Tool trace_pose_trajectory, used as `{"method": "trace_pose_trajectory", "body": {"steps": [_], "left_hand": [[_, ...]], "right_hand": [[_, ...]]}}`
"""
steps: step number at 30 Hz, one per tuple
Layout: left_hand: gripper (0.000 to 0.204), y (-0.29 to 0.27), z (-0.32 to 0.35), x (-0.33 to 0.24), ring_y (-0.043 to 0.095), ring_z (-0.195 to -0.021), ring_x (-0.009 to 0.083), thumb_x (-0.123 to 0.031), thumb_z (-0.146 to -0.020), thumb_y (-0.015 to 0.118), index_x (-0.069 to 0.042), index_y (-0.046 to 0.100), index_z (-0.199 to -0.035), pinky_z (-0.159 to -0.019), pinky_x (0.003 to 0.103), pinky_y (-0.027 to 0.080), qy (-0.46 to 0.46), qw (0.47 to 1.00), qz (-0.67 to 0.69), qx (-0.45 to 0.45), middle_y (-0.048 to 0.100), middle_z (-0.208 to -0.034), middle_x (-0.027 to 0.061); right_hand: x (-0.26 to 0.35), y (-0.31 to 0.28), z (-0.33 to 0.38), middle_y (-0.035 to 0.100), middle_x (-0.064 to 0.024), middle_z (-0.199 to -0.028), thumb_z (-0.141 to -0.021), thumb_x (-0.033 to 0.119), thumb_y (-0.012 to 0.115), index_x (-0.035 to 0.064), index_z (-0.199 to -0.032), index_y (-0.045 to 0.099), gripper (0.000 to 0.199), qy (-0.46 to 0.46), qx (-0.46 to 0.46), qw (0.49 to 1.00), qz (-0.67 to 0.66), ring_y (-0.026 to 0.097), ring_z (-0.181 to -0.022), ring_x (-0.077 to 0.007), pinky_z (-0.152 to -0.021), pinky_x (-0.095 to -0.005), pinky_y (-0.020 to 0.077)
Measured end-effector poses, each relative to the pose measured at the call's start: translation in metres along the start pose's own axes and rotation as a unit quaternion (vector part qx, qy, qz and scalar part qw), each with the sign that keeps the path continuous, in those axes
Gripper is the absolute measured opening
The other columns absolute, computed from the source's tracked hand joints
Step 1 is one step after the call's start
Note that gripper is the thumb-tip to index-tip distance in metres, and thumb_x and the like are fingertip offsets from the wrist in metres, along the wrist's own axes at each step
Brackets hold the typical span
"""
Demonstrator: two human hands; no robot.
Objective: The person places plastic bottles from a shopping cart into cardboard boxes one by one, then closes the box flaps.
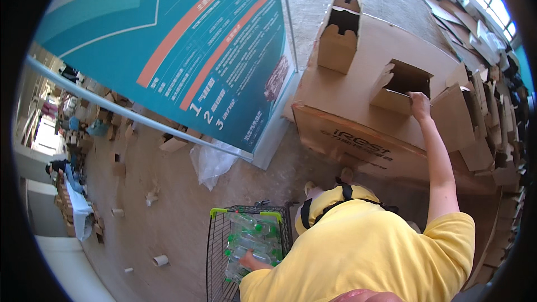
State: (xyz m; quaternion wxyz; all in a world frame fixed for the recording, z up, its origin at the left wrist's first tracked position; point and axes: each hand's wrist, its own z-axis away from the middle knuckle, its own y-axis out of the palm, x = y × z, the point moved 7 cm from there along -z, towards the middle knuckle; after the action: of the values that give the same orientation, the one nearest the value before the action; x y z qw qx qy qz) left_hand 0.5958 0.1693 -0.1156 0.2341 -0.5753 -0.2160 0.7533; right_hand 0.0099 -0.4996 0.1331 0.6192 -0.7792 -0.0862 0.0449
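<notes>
My right hand point(420, 103) is closed on the near rim of an open cardboard box point(391, 101), its flaps raised and its inside dark. This box stands on top of a large brown carton point(358, 134). Down to my left, my left hand point(251, 260) reaches into a black wire shopping cart point(208, 257) with green corner pieces. Its fingers are curled around a clear plastic bottle point(241, 253), among several such bottles with green caps. My body hides part of the cart, and the left fingertips are small in the view.
Two tall open boxes point(337, 50) stand at the carton's far left. Cardboard boxes point(472, 117) crowd its right side. A big teal printed panel point(224, 50) leans at upper left, above a plastic bag point(212, 163). White rolls point(160, 260) lie on the floor; another person point(64, 174) is far left.
</notes>
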Motion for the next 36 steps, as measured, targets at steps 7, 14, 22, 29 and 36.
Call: {"method": "trace_pose_trajectory", "body": {"steps": [7,14,22,29,36], "left_hand": [[0.043,-0.023,-0.019,-0.023,0.062,-0.072,0.0386,-0.028,-0.06,0.078,0.008,0.064,-0.079,-0.065,0.048,0.05,-0.011,0.986,-0.129,-0.101,0.066,-0.085,0.0239],[0.048,-0.025,-0.011,-0.234,0.064,-0.085,0.0259,-0.015,-0.071,0.079,0.003,0.059,-0.111,-0.072,0.041,0.054,0.237,0.957,0.09,-0.145,0.064,-0.099,0.0167],[0.069,0.192,0.253,-0.507,0.06,-0.101,0.0306,-0.01,-0.064,0.07,0.004,0.045,-0.127,-0.093,0.046,0.048,0.299,0.796,0.413,0.327,0.059,-0.112,0.0188],[0.067,0.315,0.512,-0.585,0.061,-0.101,0.0221,-0.017,-0.063,0.081,-0.003,0.05,-0.121,-0.089,0.037,0.05,0.422,0.557,0.285,0.656,0.061,-0.11,0.0124],[0.064,0.373,0.565,-0.563,0.064,-0.092,0.0195,-0.017,-0.061,0.083,-0.002,0.052,-0.115,-0.084,0.031,0.049,0.592,0.468,0.021,0.655,0.065,-0.098,0.0102]], "right_hand": [[0.01,-0.006,0.018,0.064,-0.0182,-0.075,-0.074,0.005,0.059,0.008,-0.077,0.068,0.01,-0.016,-0.027,0.999,0.011,0.065,-0.074,-0.0358,-0.065,-0.0452,0.051],[0.028,-0.021,0.028,0.064,-0.0144,-0.071,-0.065,0.003,0.065,0.0085,-0.069,0.063,0.007,-0.043,0.103,0.994,0.015,0.066,-0.076,-0.0314,-0.067,-0.0413,0.0521],[0.044,-0.043,0.031,0.064,-0.0148,-0.07,-0.068,0.003,0.062,0.0096,-0.074,0.065,0.009,-0.153,0.134,0.977,-0.064,0.066,-0.074,-0.0315,-0.064,-0.0404,0.0522],[0.047,-0.041,0.043,0.064,-0.0133,-0.069,-0.068,0.003,0.062,0.0083,-0.073,0.063,0.007,-0.163,0.152,0.97,-0.095,0.066,-0.071,-0.0305,-0.063,-0.0398,0.0524],[0.005,-0.057,0.051,0.065,-0.0106,-0.07,-0.071,0.012,0.066,0.0064,-0.077,0.065,0.009,-0.082,0.126,0.979,-0.135,0.065,-0.078,-0.0279,-0.073,-0.0398,0.0497]]}}
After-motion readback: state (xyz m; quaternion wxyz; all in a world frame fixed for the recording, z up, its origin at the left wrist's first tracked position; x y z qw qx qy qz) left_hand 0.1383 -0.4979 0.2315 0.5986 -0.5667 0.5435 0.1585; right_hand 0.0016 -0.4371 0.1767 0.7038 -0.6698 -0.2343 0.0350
